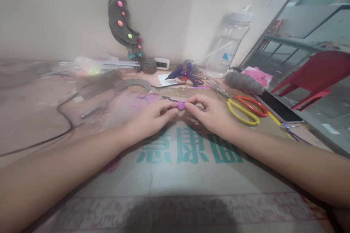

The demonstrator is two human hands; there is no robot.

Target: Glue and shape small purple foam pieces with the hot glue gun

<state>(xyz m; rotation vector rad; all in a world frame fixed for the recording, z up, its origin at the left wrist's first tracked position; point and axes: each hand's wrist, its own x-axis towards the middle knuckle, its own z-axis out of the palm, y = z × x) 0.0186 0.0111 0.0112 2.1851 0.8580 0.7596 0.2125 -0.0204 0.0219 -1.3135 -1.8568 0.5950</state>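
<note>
A small round purple piece [181, 105] is pinched between my two hands above the printed cardboard sheet [175, 178]. My left hand [155, 116] grips its left side with thumb and forefinger. From the right, my right hand [207, 113] holds it the same way, fingertips closed. What the piece is made of cannot be made out. Purple cut-out scraps [150, 98] lie just beyond my left hand. Farther back rests a blue hot glue gun [184, 72] on its side. Scissors [243, 111] with yellow and orange handles lie right of my right hand.
A water bottle [228, 47] stands by the wall, near a grey yarn roll [244, 83] and a phone [279, 106]. A grey crescent ornament [120, 22] hangs above a small digital clock [162, 63]. A dark cable [67, 120] crosses the left side. A red chair [314, 72] stands beyond the table.
</note>
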